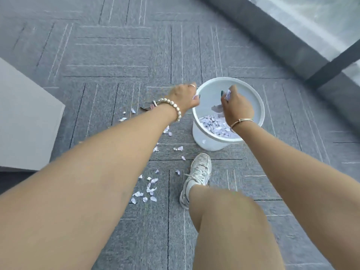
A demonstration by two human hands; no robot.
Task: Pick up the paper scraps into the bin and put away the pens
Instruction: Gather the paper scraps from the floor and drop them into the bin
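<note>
Judging by the round white plastic bin (253, 98), you are partway through: a layer of pale lilac torn paper scraps (214, 125) already covers its bottom. Your right hand (236, 107) hangs over the bin's opening, its grip pinched on a crumpled wad of scraps (227, 94) ready to drop. Your left hand (184, 97) sits at the bin's left rim, fingers curled around a small scrap, as far as the blur allows. Plenty of loose scraps (150, 189) are scattered on the grey carpet-tile floor (109, 55), left of and nearer than the bin. A dark pen-like object (148, 108) lies just left of your left wrist; pens remain to be put away.
</note>
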